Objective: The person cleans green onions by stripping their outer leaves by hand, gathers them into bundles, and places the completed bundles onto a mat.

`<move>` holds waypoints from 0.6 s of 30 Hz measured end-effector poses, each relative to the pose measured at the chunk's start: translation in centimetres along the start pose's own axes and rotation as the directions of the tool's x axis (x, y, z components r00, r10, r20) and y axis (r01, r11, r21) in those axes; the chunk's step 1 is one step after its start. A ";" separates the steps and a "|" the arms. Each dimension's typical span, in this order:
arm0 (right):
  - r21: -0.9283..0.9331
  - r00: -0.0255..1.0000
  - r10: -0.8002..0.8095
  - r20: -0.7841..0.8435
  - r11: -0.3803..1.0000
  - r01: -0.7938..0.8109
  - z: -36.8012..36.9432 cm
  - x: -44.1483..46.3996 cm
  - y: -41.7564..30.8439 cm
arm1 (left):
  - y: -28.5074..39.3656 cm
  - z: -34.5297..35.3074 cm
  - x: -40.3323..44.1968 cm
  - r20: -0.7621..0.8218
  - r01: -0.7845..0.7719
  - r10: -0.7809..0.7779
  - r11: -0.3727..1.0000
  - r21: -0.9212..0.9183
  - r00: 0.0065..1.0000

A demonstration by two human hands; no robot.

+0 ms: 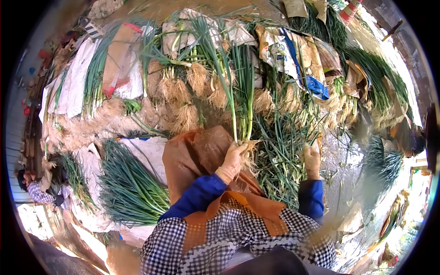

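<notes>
My left hand is closed round the white root end of a few green onions, whose leaves point away from me. Their pale roots stick out to the right of my fingers, above the brown apron over my lap. On the right, my right hand is raised over loose leaves and trimmings, apart from the onions. Its fingers look curled, and what they hold, if anything, is too small to make out.
Rooted onions lie in a row ahead, partly under sacks. A fanned bundle of onions rests at my left. Another person is at the far left. Wet ground shows at right.
</notes>
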State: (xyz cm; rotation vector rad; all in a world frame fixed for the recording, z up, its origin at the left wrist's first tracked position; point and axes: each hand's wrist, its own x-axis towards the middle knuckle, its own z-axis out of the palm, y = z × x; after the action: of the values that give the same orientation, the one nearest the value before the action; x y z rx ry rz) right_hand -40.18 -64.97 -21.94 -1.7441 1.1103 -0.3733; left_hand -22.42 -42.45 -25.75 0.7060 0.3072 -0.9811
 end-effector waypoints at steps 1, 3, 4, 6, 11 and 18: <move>-0.716 0.986 -0.163 0.040 0.684 0.142 0.0 1.7 2.4 | 0.4 0.0 -0.6 0.126 0.058 -0.054 0.998 -0.034 0.991; -0.770 0.965 -0.140 0.222 0.582 0.261 3.2 2.5 1.6 | 0.2 -0.6 -0.5 0.425 0.231 -0.146 0.960 -0.156 0.894; -0.298 0.927 -0.179 0.330 0.912 0.282 6.3 3.4 0.4 | -0.5 0.1 -0.9 0.319 0.196 -0.123 0.958 -0.208 0.940; 0.371 0.777 -0.026 0.629 0.888 -0.271 10.9 3.5 -4.9 | -1.1 -0.1 -0.9 0.520 0.378 -0.175 0.870 -0.316 0.836; 0.661 0.908 -0.046 0.416 0.701 -0.267 21.3 5.3 -6.7 | 0.4 1.0 -1.9 0.018 0.111 -0.111 0.993 -0.039 0.994; 0.825 0.935 0.119 0.333 0.444 -0.350 22.6 4.4 -3.6 | -2.6 -4.2 2.9 0.154 -0.011 0.011 1.000 0.002 0.988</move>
State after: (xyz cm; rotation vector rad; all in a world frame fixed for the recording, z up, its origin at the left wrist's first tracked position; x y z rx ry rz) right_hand -20.76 -55.25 -30.24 -0.6459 0.7383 -0.4449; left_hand -22.74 -42.47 -31.53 0.6291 0.1663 -1.0199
